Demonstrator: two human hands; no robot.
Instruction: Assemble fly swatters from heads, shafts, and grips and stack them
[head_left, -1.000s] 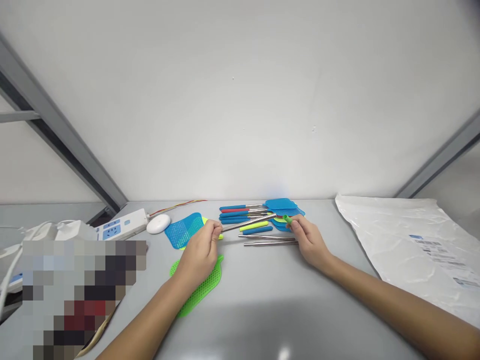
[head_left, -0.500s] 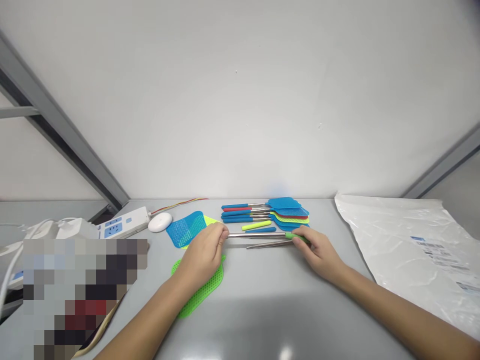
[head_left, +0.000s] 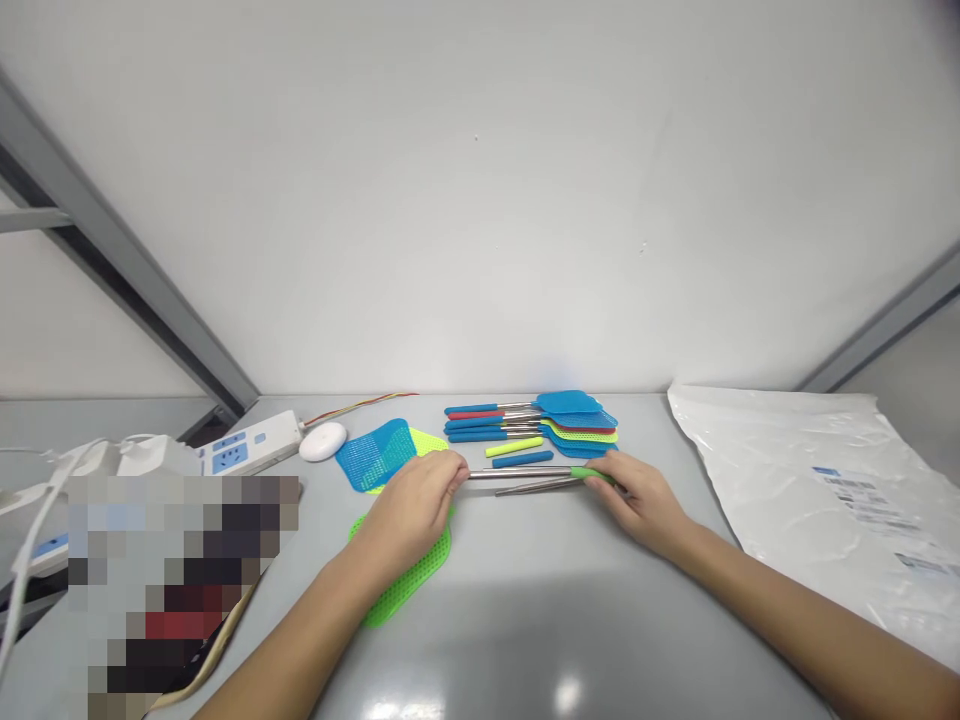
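A thin metal rod [head_left: 521, 473] lies level between my two hands. My left hand [head_left: 416, 500] is closed around its left end. My right hand [head_left: 636, 500] grips the green handle sleeve [head_left: 580, 472] at the rod's right end. Just below, loose metal rods [head_left: 534, 488] rest on the table, their right ends near my right fingers. Under my left wrist a green fly swatter head [head_left: 409, 590] is partly covered. Blue [head_left: 375, 455] and yellow [head_left: 429, 441] mesh heads overlap behind that hand. A yellow sleeve [head_left: 514, 447] and a blue sleeve [head_left: 523, 460] lie beyond the rod.
Several fly swatters [head_left: 570, 403] are stacked near the wall, heads to the right. A white plastic mailer bag [head_left: 772, 470] covers the right side. At left are a round white device [head_left: 322, 442], a power strip [head_left: 262, 446] with cables, and a blurred-out area.
My left hand has shifted slightly right, and less of the rod shows between my hands. The right hand keeps its hold on the green sleeve. The camera view has moved a little.
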